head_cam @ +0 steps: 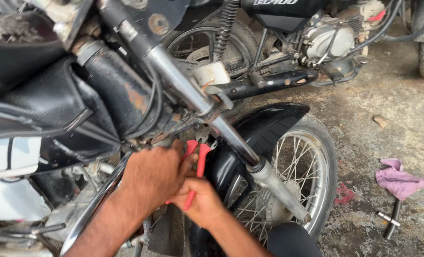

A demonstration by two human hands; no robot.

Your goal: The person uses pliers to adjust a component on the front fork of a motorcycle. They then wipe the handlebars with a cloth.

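Observation:
I look down at the front of a black motorcycle. Red-handled pliers (198, 166) point up toward the underside of the steering area behind the chrome fork tube (207, 112). My right hand (201, 202) grips the lower red handle. My left hand (154, 177) closes around the upper handle and covers part of the tool; the jaws are hidden among the cables. Just right of both hands sit the black front mudguard (264, 126) and the spoked front wheel (300, 166).
A second motorcycle (288, 43) stands behind, close to the fork. On the stained concrete floor to the right lie a pink rag (399, 180), a T-shaped wrench (391, 221) and a small stone (380, 121). My knee (292, 240) is at the bottom.

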